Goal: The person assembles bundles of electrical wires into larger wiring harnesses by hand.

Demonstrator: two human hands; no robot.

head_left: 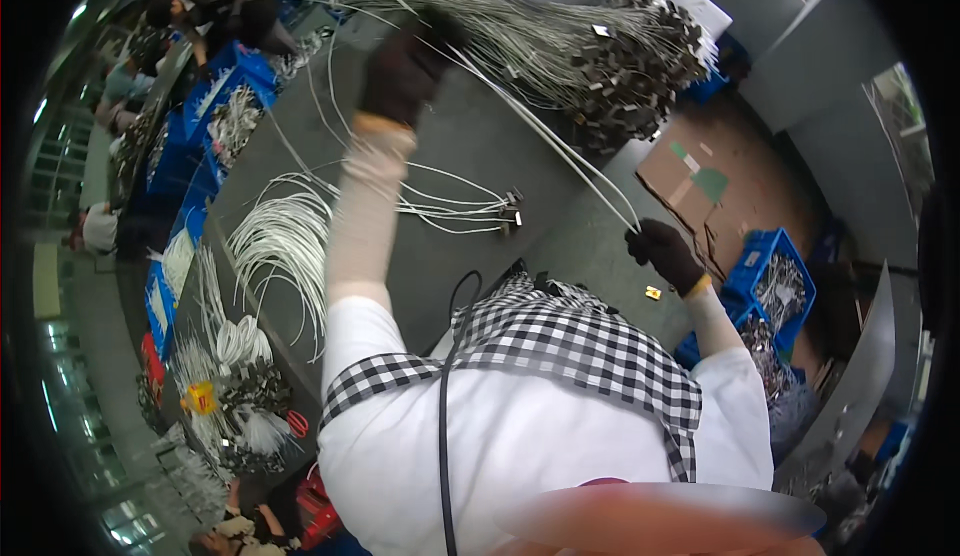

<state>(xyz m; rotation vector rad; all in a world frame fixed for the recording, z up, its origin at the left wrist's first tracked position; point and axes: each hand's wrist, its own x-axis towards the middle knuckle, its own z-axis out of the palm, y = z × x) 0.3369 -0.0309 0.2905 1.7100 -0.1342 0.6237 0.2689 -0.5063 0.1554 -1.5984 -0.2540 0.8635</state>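
My right hand (665, 254), in a dark glove with a yellow cuff, is closed around the near end of a few thin white cables (560, 146). They stretch up and left to my raised left hand (408, 68), also dark-gloved, where they come together. That hand is blurred and its fingers are hard to make out, but it appears closed on the cables. Beyond it the strands spread toward the upper left. Below lie separate white cables with small dark connectors (511, 211) on the dark grey table (470, 286).
A large cable bundle with dark connector ends (630, 66) lies at the far side. Coiled white cables (285, 241) rest at the left. Blue bins (775, 276) of parts stand at the right, and more (235, 76) at the far left, near other people. Flattened cardboard (690, 171) lies at right.
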